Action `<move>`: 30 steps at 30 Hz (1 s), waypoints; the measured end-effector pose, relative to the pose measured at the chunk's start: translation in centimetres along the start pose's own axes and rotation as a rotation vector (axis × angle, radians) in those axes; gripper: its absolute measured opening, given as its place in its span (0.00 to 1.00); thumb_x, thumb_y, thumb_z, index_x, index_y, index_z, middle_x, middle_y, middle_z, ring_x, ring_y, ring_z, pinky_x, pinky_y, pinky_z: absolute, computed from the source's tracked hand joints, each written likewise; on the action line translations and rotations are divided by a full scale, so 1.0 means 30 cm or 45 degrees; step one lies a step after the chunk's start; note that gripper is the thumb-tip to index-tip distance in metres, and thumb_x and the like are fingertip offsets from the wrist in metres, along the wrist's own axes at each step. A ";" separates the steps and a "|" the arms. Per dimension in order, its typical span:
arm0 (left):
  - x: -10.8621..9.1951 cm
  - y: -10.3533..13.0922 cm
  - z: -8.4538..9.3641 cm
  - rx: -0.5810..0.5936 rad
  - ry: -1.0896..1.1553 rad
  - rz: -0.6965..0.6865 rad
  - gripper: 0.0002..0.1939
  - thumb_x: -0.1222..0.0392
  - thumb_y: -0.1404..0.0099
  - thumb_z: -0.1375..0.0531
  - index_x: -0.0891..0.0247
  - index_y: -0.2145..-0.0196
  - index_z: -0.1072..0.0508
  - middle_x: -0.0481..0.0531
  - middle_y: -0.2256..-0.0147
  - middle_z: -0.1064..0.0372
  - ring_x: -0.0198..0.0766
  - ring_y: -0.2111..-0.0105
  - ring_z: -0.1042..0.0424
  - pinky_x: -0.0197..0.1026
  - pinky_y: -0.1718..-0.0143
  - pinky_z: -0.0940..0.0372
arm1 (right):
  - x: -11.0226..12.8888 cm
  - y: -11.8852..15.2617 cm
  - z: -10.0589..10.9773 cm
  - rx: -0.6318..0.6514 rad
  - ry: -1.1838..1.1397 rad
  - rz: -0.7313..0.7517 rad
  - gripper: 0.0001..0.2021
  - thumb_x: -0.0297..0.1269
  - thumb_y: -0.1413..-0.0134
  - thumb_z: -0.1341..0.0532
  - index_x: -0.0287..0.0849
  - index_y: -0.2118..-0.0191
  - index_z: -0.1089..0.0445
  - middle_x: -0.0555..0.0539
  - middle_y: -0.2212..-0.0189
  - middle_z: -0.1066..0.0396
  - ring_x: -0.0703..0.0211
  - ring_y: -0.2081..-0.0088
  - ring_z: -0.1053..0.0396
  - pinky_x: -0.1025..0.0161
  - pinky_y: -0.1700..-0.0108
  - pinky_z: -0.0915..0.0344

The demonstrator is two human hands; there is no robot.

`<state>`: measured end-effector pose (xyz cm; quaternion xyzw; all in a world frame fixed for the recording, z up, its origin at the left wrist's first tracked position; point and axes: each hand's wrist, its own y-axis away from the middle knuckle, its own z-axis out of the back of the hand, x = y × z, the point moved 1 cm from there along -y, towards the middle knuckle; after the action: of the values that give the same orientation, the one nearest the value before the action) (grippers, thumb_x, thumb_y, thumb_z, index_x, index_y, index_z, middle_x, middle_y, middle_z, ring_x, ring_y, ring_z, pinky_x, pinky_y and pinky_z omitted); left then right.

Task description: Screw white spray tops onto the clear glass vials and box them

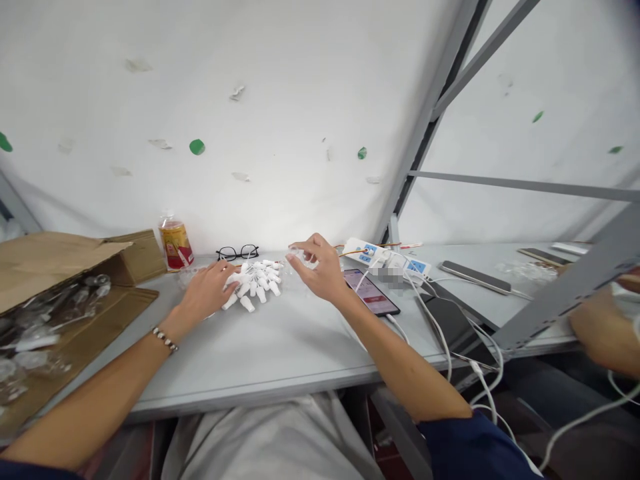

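A heap of small white plastic pieces (257,280) with thin stems lies on the grey table. My left hand (207,290) rests at the heap's left edge, fingers stretched out and touching the nearest pieces. Clear plastic shows beside those fingers. To the right of the heap, my right hand (320,270) is raised a little above the table. Between its thumb and forefinger is a small clear plastic piece (296,253), whose exact shape I cannot make out.
An open cardboard box (135,257) with clear plastic parts stands at left. Behind are a drink bottle (176,245) and eyeglasses (237,253). To the right lie a lit phone (373,293), a power strip (360,249), cables and a dark tablet-like device (457,330). Another person's arm (605,327) shows beyond the metal post.
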<state>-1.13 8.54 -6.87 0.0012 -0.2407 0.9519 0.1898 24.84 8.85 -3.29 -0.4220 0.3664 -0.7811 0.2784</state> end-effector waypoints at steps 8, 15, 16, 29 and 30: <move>-0.001 0.008 0.010 -0.070 0.075 -0.014 0.14 0.56 0.33 0.48 0.60 0.53 0.29 0.56 0.54 0.30 0.47 0.57 0.29 0.49 0.55 0.35 | -0.167 0.079 0.249 -0.351 0.192 -0.313 0.15 0.48 0.48 0.39 0.39 0.70 0.27 0.53 0.81 0.39 0.65 0.78 0.42 0.65 0.71 0.42; -0.006 0.013 0.025 -0.069 0.115 -0.001 0.13 0.56 0.33 0.48 0.59 0.55 0.29 0.55 0.54 0.29 0.45 0.59 0.28 0.46 0.58 0.34 | -0.236 0.129 0.251 -0.134 0.275 -0.442 0.19 0.51 0.47 0.42 0.38 0.72 0.27 0.51 0.81 0.36 0.63 0.78 0.41 0.65 0.73 0.44; -0.006 0.013 0.027 -0.069 0.118 0.000 0.13 0.56 0.33 0.48 0.59 0.55 0.29 0.54 0.54 0.29 0.44 0.59 0.28 0.45 0.58 0.34 | -0.242 0.132 0.245 -0.132 0.330 -0.437 0.19 0.51 0.47 0.42 0.39 0.72 0.27 0.51 0.82 0.36 0.63 0.78 0.41 0.65 0.73 0.44; -0.006 0.016 0.021 -0.118 0.215 -0.019 0.12 0.56 0.34 0.48 0.59 0.58 0.28 0.53 0.56 0.29 0.43 0.60 0.28 0.45 0.59 0.34 | -0.241 0.141 0.223 0.246 0.735 -0.672 0.14 0.48 0.49 0.41 0.43 0.68 0.26 0.46 0.71 0.24 0.55 0.67 0.29 0.63 0.68 0.43; -0.009 0.017 0.023 -0.135 0.231 -0.034 0.12 0.56 0.34 0.48 0.60 0.58 0.27 0.54 0.57 0.29 0.43 0.61 0.28 0.45 0.59 0.34 | -0.239 0.140 0.220 0.262 0.744 -0.685 0.14 0.48 0.49 0.40 0.43 0.68 0.25 0.46 0.71 0.24 0.54 0.66 0.29 0.63 0.68 0.43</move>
<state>-1.13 7.72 -6.51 -0.0917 -0.2727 0.9314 0.2230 34.57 9.54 -7.48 -0.2332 0.2266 -0.9456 -0.0109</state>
